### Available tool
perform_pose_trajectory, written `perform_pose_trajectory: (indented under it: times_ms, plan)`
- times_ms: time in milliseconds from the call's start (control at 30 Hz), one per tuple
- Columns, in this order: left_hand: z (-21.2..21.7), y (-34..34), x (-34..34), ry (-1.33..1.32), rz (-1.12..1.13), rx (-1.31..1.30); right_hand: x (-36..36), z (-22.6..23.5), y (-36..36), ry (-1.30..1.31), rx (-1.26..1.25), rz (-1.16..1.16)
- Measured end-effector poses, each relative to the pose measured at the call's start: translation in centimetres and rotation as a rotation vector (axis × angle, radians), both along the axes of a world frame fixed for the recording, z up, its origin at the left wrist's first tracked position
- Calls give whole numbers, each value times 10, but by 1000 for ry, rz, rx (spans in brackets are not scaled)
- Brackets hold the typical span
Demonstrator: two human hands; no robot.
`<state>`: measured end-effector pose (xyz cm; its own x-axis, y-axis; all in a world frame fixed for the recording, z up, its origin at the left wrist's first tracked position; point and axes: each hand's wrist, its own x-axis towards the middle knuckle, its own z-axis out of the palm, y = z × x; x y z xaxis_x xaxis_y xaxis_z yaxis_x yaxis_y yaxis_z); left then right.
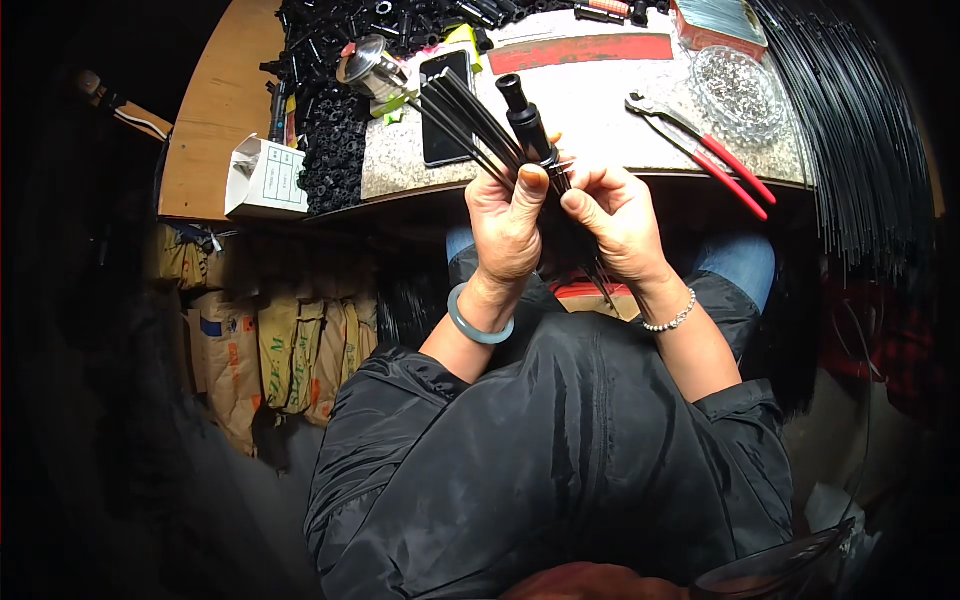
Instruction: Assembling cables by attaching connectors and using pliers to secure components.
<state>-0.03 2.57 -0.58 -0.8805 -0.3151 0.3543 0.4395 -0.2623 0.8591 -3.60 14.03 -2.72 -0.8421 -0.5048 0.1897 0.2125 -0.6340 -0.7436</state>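
The head view showed the left hand [505, 225] with its grip closed around thin black sticks [465, 110]. A black tube [527, 122] leaned up between both hands at the bench's [600, 115] near edge. The right hand [622, 218] curled in by the tube's low end, but I couldn't tell if its grip was closed on anything. The step looked like fiddling with that end; the next move seemed to need a still left hand and careful right fingers.

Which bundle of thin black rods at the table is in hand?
The small bundle, gripped in the left hand; the far larger bundle at the right side of the table is untouched.
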Motion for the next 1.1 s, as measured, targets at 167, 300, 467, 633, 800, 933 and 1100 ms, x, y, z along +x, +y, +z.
perform_pose_trajectory:
  times_ms: [167,300,467,633,800,933,1100]
  plan:
    - [-1,2,-1,-4,30,-8,-2,-2,3,-56,20,67]
    - [0,4,-3,-9,65,10,0,10,-1,0,57,-31]
    - [-1,2,2,11,203,-3,-28,28,22,301,601,-354]
    - [2,1,1,-24,256,52,-135,45,23,1166,1265,-835]
    - [-2,-10,1,-53,252,2,-205,60,-8,1191,1653,-677]
    - [1,-10,-4,-77,244,-3,-278,13,2,1225,1835,-688]
    - [0,-15,-3,-97,264,-8,-285,18,-17,1111,1907,-458]
